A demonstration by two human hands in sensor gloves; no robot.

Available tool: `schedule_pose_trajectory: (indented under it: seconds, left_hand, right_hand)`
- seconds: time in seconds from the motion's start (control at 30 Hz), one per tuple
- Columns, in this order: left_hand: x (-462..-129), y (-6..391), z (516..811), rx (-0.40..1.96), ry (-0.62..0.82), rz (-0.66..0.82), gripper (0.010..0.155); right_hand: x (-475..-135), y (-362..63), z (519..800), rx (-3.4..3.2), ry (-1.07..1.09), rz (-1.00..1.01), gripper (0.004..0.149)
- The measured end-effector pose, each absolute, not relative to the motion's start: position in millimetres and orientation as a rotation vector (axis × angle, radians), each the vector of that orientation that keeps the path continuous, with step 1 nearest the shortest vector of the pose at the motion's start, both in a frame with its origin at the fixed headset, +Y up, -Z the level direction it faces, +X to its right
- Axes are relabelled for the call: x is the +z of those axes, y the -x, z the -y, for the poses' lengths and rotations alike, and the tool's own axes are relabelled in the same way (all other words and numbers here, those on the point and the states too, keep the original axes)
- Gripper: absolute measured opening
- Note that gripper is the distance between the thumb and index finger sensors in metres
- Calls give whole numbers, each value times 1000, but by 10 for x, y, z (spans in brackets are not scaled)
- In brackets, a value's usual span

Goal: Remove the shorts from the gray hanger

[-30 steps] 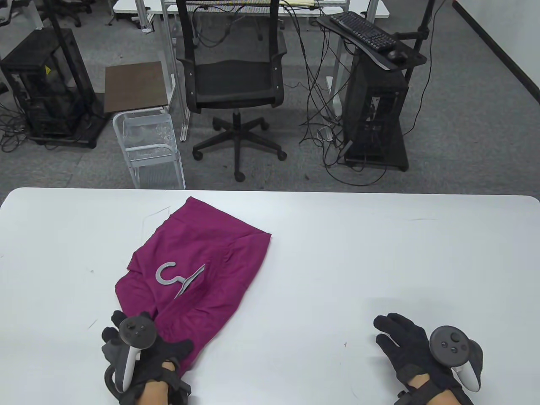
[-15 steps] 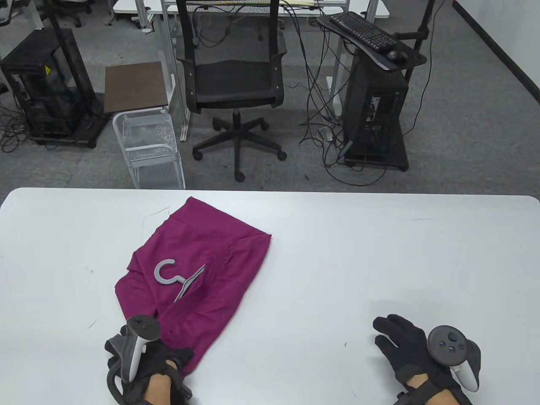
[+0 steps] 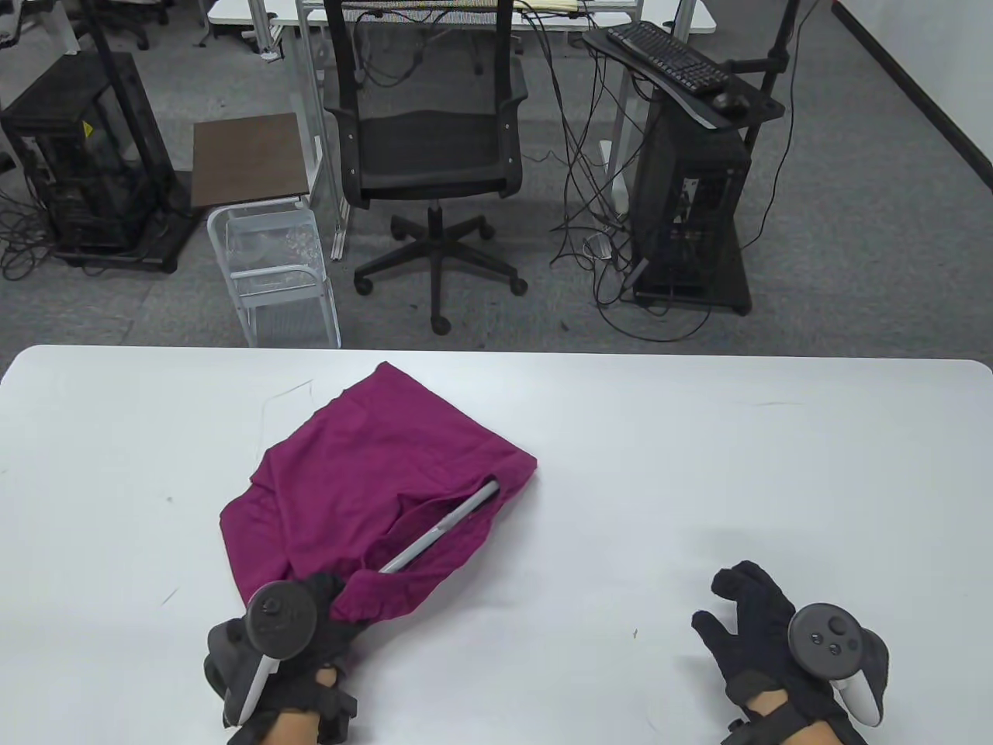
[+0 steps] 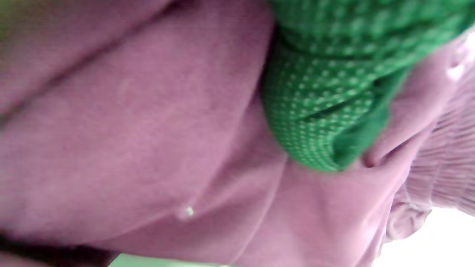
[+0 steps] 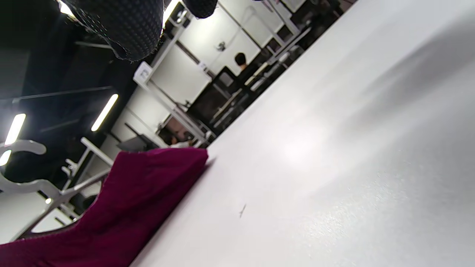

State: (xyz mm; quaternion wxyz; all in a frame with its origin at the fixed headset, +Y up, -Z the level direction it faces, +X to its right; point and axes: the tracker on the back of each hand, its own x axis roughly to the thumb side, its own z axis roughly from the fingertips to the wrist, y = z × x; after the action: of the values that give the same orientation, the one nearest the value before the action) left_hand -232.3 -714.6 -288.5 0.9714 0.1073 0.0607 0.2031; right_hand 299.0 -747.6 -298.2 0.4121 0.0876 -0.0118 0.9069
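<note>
left hand [image 3: 310, 621] grips magenta shorts [image 3: 372, 473], now lifted and shifted right, gray hanger [image 3: 442, 528] bar exposed; right hand [image 3: 756, 628] rests open on worktop [image 3: 698, 466].

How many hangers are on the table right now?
1. A gray hanger lies inside the magenta shorts, left of table centre; only its bar shows. The cloth could hide another.

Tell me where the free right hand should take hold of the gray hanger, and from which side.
Grip the bare stretch of the gray hanger bar showing in the slit of the magenta shorts, likely best near its upper-right end. Come from the right: that end points toward the right hand, which grips nothing, while the left hand grips the shorts' near edge. The hook does not show in the table view.
</note>
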Motion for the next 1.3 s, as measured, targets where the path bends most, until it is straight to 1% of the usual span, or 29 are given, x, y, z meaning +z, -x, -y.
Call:
schedule_pose_trajectory:
  seconds: [0.13,0.2,0.23,0.3,0.37,0.43,0.47,0.5,0.53,0.57,0.63,0.7,0.73,0.77,0.8,0.87,0.9,0.93,1.07,1.17,1.23,1.3]
  left_hand:
    - [-2759,2012,6972,321,-305,93,37]
    - [-2689,1819,6905,297,-330,172,37]
    - [-2662,1747,6887,287,-347,203,37]
    - [-2582,1530,6841,257,-384,287,37]
    - [-2528,1380,6811,230,-404,364,37]
    - [-2469,1267,6798,219,-427,430,37]
    - [-2450,1221,6786,206,-439,447,37]
    - [-2423,1188,6780,210,-449,475,37]
    - [-2410,1167,6767,216,-459,487,37]
    - [-2393,1160,6758,219,-467,504,37]
    - [-2388,1186,6730,218,-486,509,36]
    - [-2395,1270,6712,275,-499,510,35]
    - [-2390,1365,6685,347,-513,515,35]
    - [-2387,1405,6664,373,-534,509,34]
    - [-2374,1476,6633,390,-551,506,34]
    - [-2381,1563,6597,441,-556,496,34]
    - [-2374,1606,6589,469,-551,495,34]
    - [-2368,1635,6571,495,-575,490,35]
    - [-2382,1694,6557,559,-566,505,36]
    - [-2412,1777,6573,604,-554,494,36]
    - [-2448,1874,6603,663,-522,472,37]
    - [-2493,1954,6634,709,-508,448,37]
  right_hand:
    - [-2932,-2891,7385,2293,-301,78,59]
    - [-2891,-2812,7320,2292,-373,124,57]
    - [-2868,-2765,7288,2284,-425,142,58]
    - [-2800,-2601,7207,2249,-589,167,64]
    - [-2728,-2438,7138,2279,-693,210,70]
    - [-2674,-2307,7098,2361,-777,244,69]
    - [-2647,-2240,7086,2412,-826,257,68]
    - [-2624,-2178,7082,2455,-855,279,61]
    - [-2613,-2123,7087,2498,-867,281,49]
    - [-2612,-2100,7097,2540,-849,257,47]
    - [-2633,-2089,7109,2557,-765,180,51]
    - [-2673,-2164,7103,2524,-664,155,54]
    - [-2710,-2240,7117,2548,-566,144,50]
    - [-2730,-2305,7112,2561,-543,141,47]
    - [-2759,-2395,7104,2567,-492,148,39]
    - [-2782,-2548,7090,2586,-410,81,36]
    - [-2787,-2621,7070,2559,-372,103,36]
    - [-2795,-2673,7043,2533,-374,118,40]
    - [-2789,-2751,6979,2527,-351,140,51]
    - [-2832,-2801,7036,2414,-384,112,57]
    - [-2880,-2878,7110,2159,-365,61,60]
    - [-2924,-2958,7181,1927,-360,51,61]
